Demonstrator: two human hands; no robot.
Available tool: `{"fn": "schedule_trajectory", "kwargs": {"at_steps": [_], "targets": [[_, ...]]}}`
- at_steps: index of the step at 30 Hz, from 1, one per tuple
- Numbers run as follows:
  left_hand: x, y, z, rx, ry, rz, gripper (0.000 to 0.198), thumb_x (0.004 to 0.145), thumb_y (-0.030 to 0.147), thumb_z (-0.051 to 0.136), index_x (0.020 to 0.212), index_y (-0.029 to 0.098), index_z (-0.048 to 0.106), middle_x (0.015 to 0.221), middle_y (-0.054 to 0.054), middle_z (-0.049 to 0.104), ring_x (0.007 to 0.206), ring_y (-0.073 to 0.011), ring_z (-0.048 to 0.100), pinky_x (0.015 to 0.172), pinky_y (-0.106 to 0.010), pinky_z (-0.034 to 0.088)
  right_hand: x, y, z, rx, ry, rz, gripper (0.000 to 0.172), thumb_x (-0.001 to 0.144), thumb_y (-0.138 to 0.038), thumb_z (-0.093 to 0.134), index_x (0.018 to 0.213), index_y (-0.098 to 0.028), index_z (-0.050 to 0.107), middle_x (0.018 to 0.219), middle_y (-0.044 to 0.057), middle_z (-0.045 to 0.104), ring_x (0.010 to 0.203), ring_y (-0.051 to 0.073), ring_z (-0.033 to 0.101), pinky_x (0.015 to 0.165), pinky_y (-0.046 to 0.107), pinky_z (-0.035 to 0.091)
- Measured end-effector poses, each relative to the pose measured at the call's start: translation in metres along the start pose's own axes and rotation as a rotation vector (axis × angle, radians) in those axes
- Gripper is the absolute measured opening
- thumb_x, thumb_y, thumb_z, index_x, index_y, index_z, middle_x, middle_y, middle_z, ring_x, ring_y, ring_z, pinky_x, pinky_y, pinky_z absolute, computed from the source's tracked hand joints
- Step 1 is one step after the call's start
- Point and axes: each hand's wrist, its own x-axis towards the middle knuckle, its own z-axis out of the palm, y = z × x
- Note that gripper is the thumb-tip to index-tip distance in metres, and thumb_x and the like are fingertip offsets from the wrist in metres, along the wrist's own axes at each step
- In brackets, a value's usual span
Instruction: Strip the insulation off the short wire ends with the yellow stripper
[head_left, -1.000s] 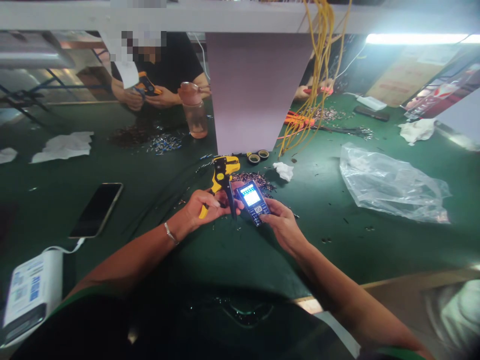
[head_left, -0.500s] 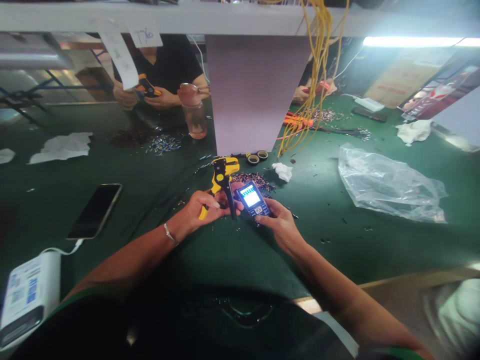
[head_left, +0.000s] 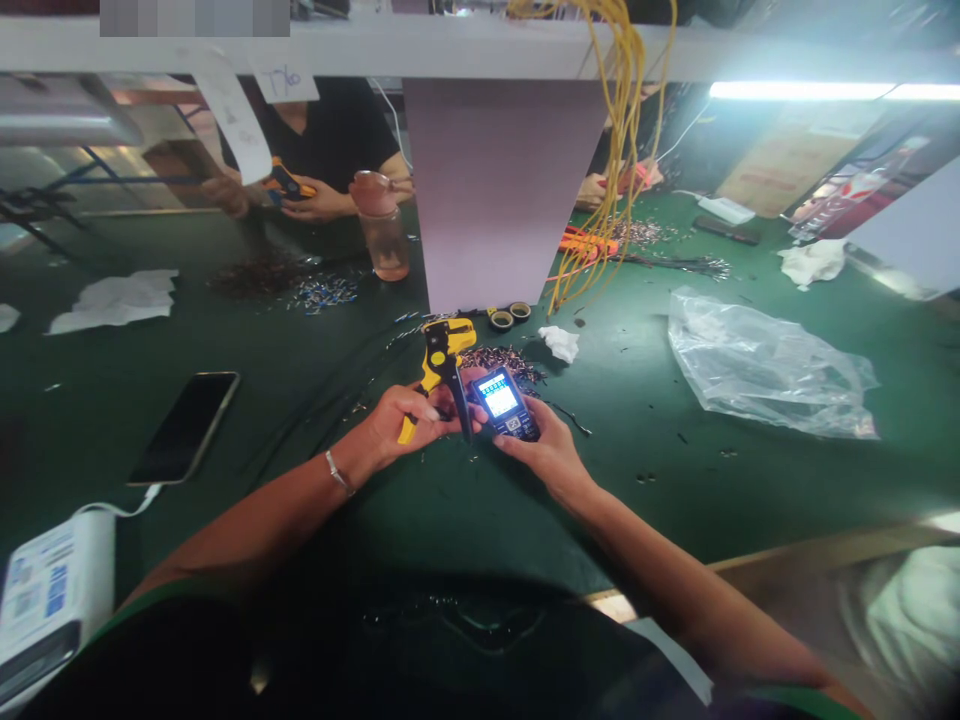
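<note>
My left hand (head_left: 409, 420) is closed around a yellow and black wire stripper (head_left: 442, 360), held upright with its jaws at the top. Its fingertips also reach the left edge of a small keypad device (head_left: 502, 400) with a brightly lit screen. My right hand (head_left: 544, 445) grips that device from the right, thumb over the lower keys. The writing on the screen is too small to read. Behind both hands lies a pile of short copper-coloured wire pieces (head_left: 517, 362) on the green table (head_left: 465, 520).
Tape rolls (head_left: 501, 320) and crumpled tissue (head_left: 559, 344) lie beyond my hands. A phone (head_left: 186, 428) is cabled to a white power bank (head_left: 64, 590) at left. A clear plastic bag (head_left: 765, 365) lies right. Yellow wires (head_left: 626, 130) hang ahead. Co-workers' hands (head_left: 322, 198) hold tools across the table.
My right thumb has shifted slightly left and down on the device. The whole view has moved a little. Across the table, a co-worker's hand has moved left from its tool.
</note>
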Motion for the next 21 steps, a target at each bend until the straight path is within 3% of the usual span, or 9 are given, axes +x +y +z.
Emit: {"fn": "schedule_trajectory", "kwargs": {"at_steps": [14, 21], "targets": [[0.000, 0.000, 0.000, -0.004, 0.026, -0.007, 0.090, 0.051, 0.008, 0.055, 0.141, 0.009, 0.054, 0.089, -0.011, 0.077, 0.096, -0.0331, 0.070, 0.094, -0.051, 0.047, -0.003, -0.004, 0.001, -0.272, 0.024, -0.041, 0.071, 0.068, -0.042, 0.082, 0.133, -0.024, 0.057, 0.118, 0.010, 0.072, 0.101, 0.031, 0.068, 0.089, 0.047, 0.053], [-0.001, 0.001, 0.003, 0.004, -0.007, 0.001, 0.085, 0.054, 0.009, 0.055, 0.139, 0.011, 0.056, 0.091, -0.012, 0.077, 0.100, -0.0345, 0.069, 0.096, -0.052, 0.047, -0.007, -0.017, 0.003, -0.352, 0.023, -0.022, 0.072, 0.069, -0.039, 0.080, 0.134, -0.024, 0.055, 0.118, 0.011, 0.072, 0.099, 0.032, 0.068, 0.086, 0.048, 0.053]]}}
